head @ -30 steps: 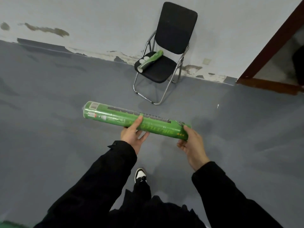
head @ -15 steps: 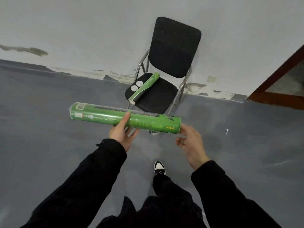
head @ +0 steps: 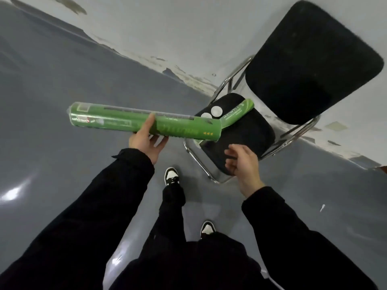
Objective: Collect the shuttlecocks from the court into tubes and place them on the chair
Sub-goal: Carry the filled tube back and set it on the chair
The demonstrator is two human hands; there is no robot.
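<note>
My left hand (head: 146, 141) grips a long green shuttlecock tube (head: 117, 121) from below near its middle, holding it level, its right end over the front left of the chair seat. My right hand (head: 243, 162) hovers open below that end, over the seat's front edge, touching nothing. A black folding chair (head: 257, 130) with chrome legs stands by the wall. On its seat lies a second green tube (head: 236, 114) with two white round caps (head: 216, 110) beside it.
Grey court floor (head: 62, 174) runs to a peeling white wall (head: 188, 38). My two black-and-white shoes (head: 171, 174) stand just left of the chair legs. A small white scrap (head: 322, 207) lies on the floor at the right.
I have stepped up to the chair, which now looms close. My right hand has let go of the tube's end and dropped below it. The left hand alone carries the tube.
</note>
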